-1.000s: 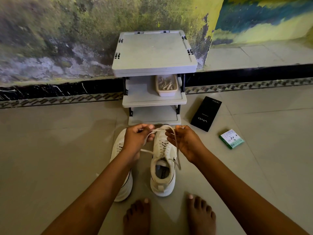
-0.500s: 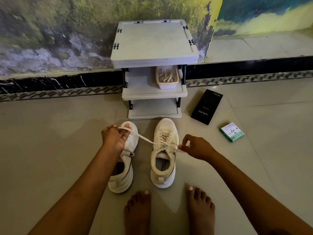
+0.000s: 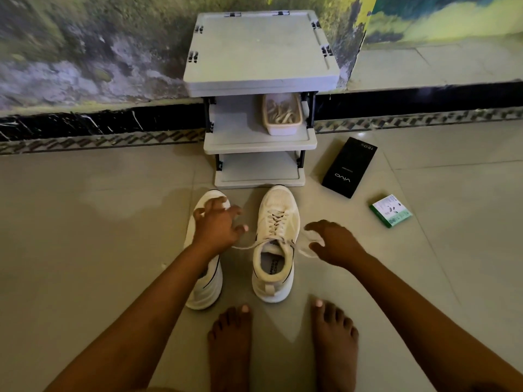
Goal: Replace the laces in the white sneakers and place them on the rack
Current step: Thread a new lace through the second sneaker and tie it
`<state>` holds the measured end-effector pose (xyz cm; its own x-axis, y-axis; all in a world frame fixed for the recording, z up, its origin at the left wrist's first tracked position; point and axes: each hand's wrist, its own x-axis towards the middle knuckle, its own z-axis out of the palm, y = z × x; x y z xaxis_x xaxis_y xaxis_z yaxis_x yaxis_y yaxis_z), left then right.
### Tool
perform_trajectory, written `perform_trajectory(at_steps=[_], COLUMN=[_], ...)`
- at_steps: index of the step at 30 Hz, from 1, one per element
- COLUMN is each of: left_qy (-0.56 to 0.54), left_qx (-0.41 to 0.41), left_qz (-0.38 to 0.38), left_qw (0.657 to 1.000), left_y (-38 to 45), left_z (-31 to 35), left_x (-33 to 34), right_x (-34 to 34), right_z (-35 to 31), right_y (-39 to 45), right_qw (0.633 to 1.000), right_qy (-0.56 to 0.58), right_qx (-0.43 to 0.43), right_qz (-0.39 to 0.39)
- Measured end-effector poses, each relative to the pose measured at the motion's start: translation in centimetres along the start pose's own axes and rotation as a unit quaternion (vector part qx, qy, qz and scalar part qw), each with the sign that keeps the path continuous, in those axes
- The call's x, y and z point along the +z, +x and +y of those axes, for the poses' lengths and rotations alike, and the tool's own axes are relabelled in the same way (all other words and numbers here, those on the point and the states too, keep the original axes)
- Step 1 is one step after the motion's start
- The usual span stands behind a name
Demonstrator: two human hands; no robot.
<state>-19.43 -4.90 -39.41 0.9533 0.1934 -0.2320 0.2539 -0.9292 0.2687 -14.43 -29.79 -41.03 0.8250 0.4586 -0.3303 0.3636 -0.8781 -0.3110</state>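
Below my hands, nearest me, my two bare feet (image 3: 280,343) stand on the tiled floor (image 3: 85,250). Just beyond my toes lie the heels of the two white sneakers, side by side with toes pointing away from me.

My left hand (image 3: 218,227) hovers over the left sneaker (image 3: 205,287), fingers spread and loose, gripping nothing; it hides most of that shoe's front, so I cannot tell how it is laced. My right hand (image 3: 336,244) hangs just to the right of the right sneaker (image 3: 276,244), fingers also spread and relaxed, holding nothing. Between my hands, the right sneaker is laced up its front, and the lace (image 3: 246,246) ends trail out of the top eyelets: one runs left toward my left wrist, the other loops on the floor under my right fingers. Whether my fingertips touch it I cannot tell.

Beyond my right hand, further right, a small green and white box (image 3: 390,211) lies on the floor, and past it a black phone box (image 3: 349,167).

Straight ahead of both hands, just past the sneaker toes, stands the grey rack (image 3: 260,49) against the painted wall (image 3: 93,52). On its middle shelf, to the right, sits a pale tray (image 3: 281,130) with laces in it.
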Motion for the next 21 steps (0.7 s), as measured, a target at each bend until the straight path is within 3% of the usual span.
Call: perform_trajectory(at_steps=[3,6,9,12,16,21], left_qy=[0.014,0.036,-0.01,-0.036,0.051,0.114], left_qx=[0.08,0.102,0.095,0.086,0.12,0.107], left_qz=[-0.056,-0.04,-0.027,-0.03,0.023,0.001], left_qw=[0.995,0.993,0.995,0.995,0.991,0.988], left_y=[-0.3,-0.5,-0.7,-0.7,-0.5,-1.0], left_z=[2.1,3.1,3.3,2.9,2.1,1.2], left_x=[1.1,1.9,2.1,1.7,0.6,1.5], right_x=[1.2,2.0,2.1,1.7,0.7,0.6], right_z=[-2.2,-3.5,-3.4,-2.9,-2.8,-2.4], right_y=[0.1,0.6,0.9,0.7,0.2,-0.6], right_qw=[0.99,0.99,0.988,0.988,0.987,0.997], right_qy=[0.133,0.128,0.14,0.134,0.115,0.015], right_qx=[-0.04,-0.027,-0.006,-0.006,-0.031,0.004], right_qz=[0.023,0.058,0.072,0.082,0.11,0.078])
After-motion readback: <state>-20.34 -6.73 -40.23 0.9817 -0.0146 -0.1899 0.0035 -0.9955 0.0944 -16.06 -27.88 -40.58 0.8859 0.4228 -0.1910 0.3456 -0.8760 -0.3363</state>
